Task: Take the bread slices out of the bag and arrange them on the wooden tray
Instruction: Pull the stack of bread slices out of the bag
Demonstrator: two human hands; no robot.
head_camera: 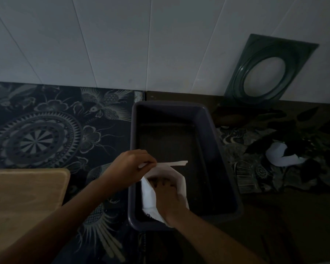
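Note:
A white paper bag [148, 195] lies in the near left corner of a dark plastic bin [213, 138], its mouth facing up. My left hand [131, 166] pinches the bag's upper edge and holds the mouth apart. My right hand [167, 197] is pushed into the bag, fingers down inside; whether they grip anything is hidden. No bread slice shows in the dim light. The light wooden tray [25, 195] lies at the left, bare on its visible surface.
A patterned dark cloth [46, 130] covers the counter. A dark green square frame with an oval hole [271, 69] leans on the white tiled wall at back right. A white paper roll [280, 155] among dark leaves lies to the right of the bin.

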